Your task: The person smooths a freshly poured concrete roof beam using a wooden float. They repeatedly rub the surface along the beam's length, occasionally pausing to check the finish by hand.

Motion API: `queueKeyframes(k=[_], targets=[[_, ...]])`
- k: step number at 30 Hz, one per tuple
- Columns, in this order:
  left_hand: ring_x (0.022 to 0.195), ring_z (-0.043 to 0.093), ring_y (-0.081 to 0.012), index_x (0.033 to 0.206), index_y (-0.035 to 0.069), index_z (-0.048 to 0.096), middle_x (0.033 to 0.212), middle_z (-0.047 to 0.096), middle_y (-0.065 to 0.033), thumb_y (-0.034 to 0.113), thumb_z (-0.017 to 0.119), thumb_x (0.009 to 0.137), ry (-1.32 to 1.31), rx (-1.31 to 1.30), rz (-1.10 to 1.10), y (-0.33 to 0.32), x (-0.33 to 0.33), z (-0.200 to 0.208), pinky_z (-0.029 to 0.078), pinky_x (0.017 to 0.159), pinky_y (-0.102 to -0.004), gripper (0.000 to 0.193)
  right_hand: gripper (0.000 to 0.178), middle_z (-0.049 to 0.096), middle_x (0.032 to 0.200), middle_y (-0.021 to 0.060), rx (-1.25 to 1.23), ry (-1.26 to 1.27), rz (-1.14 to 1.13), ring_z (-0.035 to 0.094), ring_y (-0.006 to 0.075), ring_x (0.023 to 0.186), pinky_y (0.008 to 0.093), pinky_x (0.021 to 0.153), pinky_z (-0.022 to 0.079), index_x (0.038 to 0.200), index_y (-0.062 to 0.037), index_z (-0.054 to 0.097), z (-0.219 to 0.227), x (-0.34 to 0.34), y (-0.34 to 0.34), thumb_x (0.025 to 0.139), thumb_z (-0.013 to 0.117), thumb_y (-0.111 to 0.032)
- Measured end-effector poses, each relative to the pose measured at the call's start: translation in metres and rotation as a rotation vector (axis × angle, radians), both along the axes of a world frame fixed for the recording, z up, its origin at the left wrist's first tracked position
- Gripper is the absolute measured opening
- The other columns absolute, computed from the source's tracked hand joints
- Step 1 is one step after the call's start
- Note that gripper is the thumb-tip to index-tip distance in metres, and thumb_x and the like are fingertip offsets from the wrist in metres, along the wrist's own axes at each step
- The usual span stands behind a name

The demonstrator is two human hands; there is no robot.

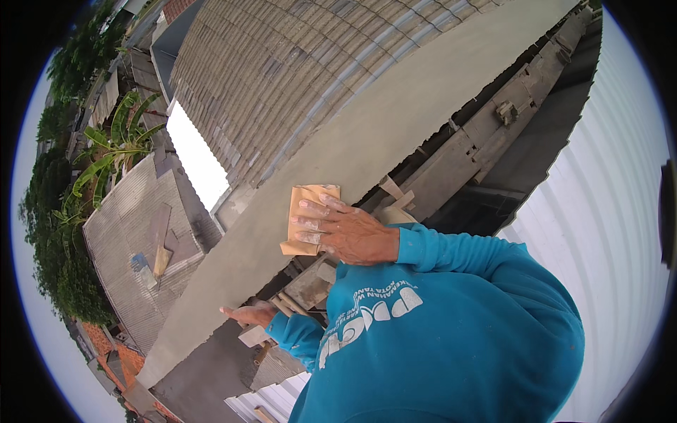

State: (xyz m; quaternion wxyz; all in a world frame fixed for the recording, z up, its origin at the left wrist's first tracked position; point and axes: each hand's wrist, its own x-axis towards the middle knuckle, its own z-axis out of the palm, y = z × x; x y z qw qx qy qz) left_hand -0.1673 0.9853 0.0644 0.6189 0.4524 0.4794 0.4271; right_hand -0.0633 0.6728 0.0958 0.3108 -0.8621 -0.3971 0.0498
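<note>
My right hand (352,233) presses a folded sheet of tan paper (305,211) flat against the smooth grey plaster surface (374,134). Its fingers lie stretched across the sheet, and whitish dust coats the fingertips. Lower and to the left, my left hand (252,314) is at the near edge of the plaster with its fingers extended and nothing visible in it. That hand is partly hidden by its teal sleeve (293,335).
A tiled roof (303,70) slopes beyond the plaster band. Along its near edge run weathered wooden boards (486,137) and a dark gap. Pale corrugated sheets (599,190) lie to the right. Lower roofs (134,233) and a banana plant (113,151) are at left.
</note>
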Motion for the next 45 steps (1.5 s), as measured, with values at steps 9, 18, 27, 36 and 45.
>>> queueKeyframes(k=[9, 18, 27, 36, 45], targets=[[0.137, 0.039, -0.0282, 0.151, 0.014, 0.036, 0.151, 0.042, -0.0088, 0.057, 0.053, 0.097, -0.017, -0.062, -0.028, -0.006, -0.008, 0.004, 0.03, 0.112, -0.0542, 0.071, 0.044, 0.041, 0.158, 0.0104, -0.368, -0.31, -0.773, 0.031, 0.0411, 0.146, 0.06, 0.12, 0.022, 0.148, -0.0142, 0.052, -0.016, 0.092, -0.2, 0.104, 0.045, -0.022], [0.142, 0.033, -0.0286, 0.156, 0.012, 0.028, 0.156, 0.035, -0.0116, 0.058, 0.05, 0.098, -0.057, -0.07, -0.092, -0.005, -0.014, 0.007, 0.025, 0.116, -0.0522, 0.077, 0.046, 0.039, 0.159, 0.0053, -0.159, -0.114, -0.054, 0.024, 0.0317, 0.152, 0.0535, 0.125, 0.015, 0.149, -0.0164, 0.05, 0.009, -0.009, -0.012, 0.103, 0.047, -0.021], [0.135, 0.039, -0.0251, 0.148, 0.013, 0.04, 0.148, 0.043, -0.0084, 0.059, 0.052, 0.096, -0.049, -0.055, -0.086, -0.002, -0.017, -0.004, 0.028, 0.111, -0.05, 0.071, 0.05, 0.038, 0.16, 0.008, -0.366, -0.201, -0.329, 0.026, 0.0335, 0.151, 0.055, 0.123, 0.017, 0.15, -0.0078, 0.046, 0.019, -0.011, -0.051, 0.101, 0.047, -0.017], [0.138, 0.036, -0.0278, 0.15, 0.012, 0.037, 0.152, 0.039, -0.0109, 0.061, 0.052, 0.096, -0.045, -0.046, -0.121, 0.002, -0.019, -0.003, 0.025, 0.114, -0.0512, 0.074, 0.049, 0.038, 0.16, 0.007, -0.39, -0.22, -0.377, 0.025, 0.031, 0.152, 0.055, 0.124, 0.015, 0.149, -0.0074, 0.046, 0.011, 0.021, -0.017, 0.101, 0.047, -0.016], [0.141, 0.031, -0.0283, 0.152, 0.011, 0.033, 0.154, 0.036, -0.0115, 0.061, 0.051, 0.096, -0.064, -0.099, -0.125, -0.003, -0.02, 0.001, 0.021, 0.117, -0.0512, 0.077, 0.044, 0.046, 0.154, 0.0073, -0.441, -0.341, -0.348, 0.034, 0.0298, 0.147, 0.0559, 0.122, 0.019, 0.141, -0.005, 0.055, 0.02, 0.012, -0.022, 0.101, 0.05, -0.021]])
